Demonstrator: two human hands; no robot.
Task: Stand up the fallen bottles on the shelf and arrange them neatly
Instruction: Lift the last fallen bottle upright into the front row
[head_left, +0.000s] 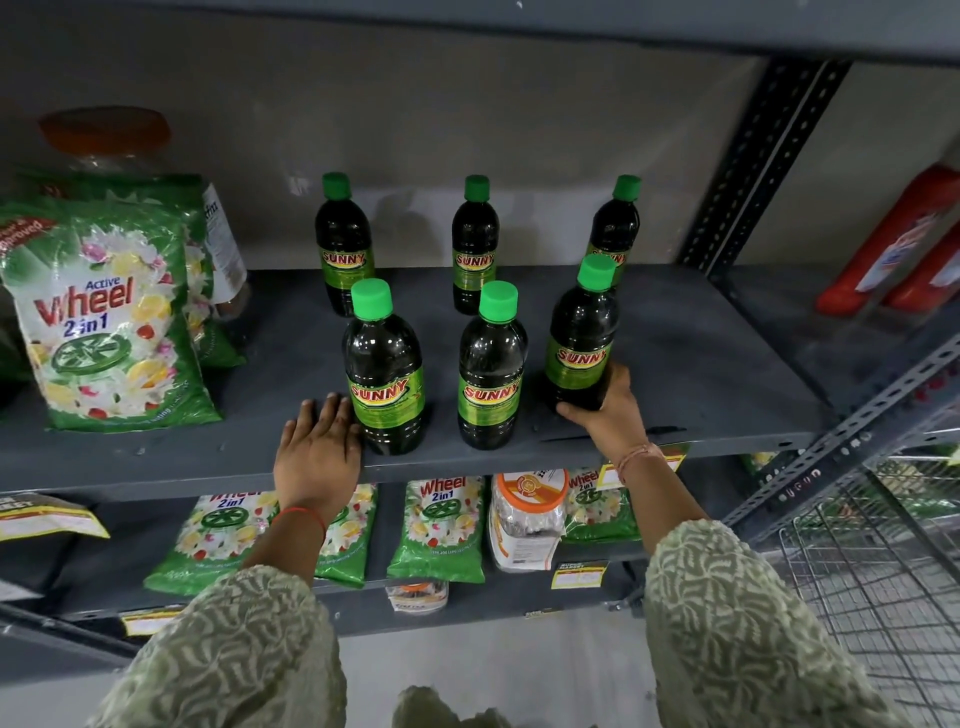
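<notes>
Several dark bottles with green caps and "Sunny" labels stand upright on the grey shelf in two rows. The back row has a left bottle, a middle bottle and a right bottle. In front stand a left bottle, a middle bottle and a right bottle. My right hand wraps around the base of the front right bottle. My left hand lies flat on the shelf's front edge, its fingers touching the base of the front left bottle.
Green "Wheel" detergent bags and a clear jar with an orange lid stand at the shelf's left. Red bottles lie on the adjoining shelf at right. Below are more detergent bags, a jar and a wire basket.
</notes>
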